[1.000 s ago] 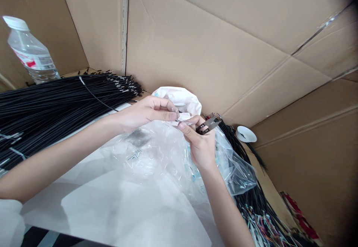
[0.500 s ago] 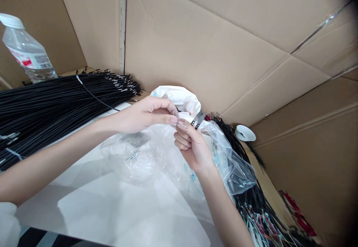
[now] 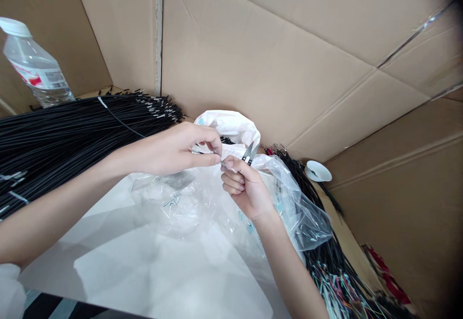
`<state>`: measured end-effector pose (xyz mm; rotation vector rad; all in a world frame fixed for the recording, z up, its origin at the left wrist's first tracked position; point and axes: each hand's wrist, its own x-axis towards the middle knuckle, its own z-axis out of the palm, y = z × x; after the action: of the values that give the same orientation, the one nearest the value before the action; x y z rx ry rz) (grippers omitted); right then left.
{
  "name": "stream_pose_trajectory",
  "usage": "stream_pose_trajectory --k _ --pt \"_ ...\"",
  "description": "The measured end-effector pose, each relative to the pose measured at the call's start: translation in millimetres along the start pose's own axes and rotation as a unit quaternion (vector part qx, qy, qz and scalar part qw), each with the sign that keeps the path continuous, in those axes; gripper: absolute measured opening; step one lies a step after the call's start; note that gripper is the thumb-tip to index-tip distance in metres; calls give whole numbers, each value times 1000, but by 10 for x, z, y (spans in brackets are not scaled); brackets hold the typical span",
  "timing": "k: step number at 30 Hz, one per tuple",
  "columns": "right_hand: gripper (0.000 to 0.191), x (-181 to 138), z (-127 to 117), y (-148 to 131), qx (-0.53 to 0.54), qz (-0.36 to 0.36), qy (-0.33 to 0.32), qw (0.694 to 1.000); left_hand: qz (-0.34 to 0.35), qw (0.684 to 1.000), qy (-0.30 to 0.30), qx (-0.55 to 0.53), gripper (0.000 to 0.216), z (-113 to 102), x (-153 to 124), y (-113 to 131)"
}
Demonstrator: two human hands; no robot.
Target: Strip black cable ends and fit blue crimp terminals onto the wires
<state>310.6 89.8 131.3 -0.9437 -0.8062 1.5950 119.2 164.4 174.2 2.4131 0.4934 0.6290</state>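
Small metal thread snips (image 3: 249,153), frame centre, gripped in the right hand (image 3: 248,189); left hand (image 3: 173,148) pinches a tiny piece (image 3: 224,165) (too small to identify). Crinkled clear plastic bag (image 3: 289,203) underneath; black cable bundle (image 3: 72,131) at nine o'clock.

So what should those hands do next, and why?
Probably tip the snips down onto the thin piece. The left hand pinches it at its fingertips, too small to identify, while the right hand holds the snips beside it, blades pointing up and away, above the clear bag.
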Motion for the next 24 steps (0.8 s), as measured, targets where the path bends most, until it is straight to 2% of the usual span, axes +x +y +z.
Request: stream_pose_trajectory --k 8,14,18,21,24 --pt "19 -6 12 35 -26 7 -16 1000 -28 998 -40 43 11 -55 -28 11" --pt "17 -8 23 91 -47 -1 -33 998 0 995 -74 60 12 -93 -56 15" --pt "16 -6 35 120 -35 14 -43 998 -10 994 -92 62 12 -146 -90 17" --pt "18 -5 31 116 0 28 -40 999 -23 997 -68 -3 19 -204 -114 84" --pt "21 0 13 104 25 22 -36 999 -21 988 -2 -155 42 -250 -216 229"
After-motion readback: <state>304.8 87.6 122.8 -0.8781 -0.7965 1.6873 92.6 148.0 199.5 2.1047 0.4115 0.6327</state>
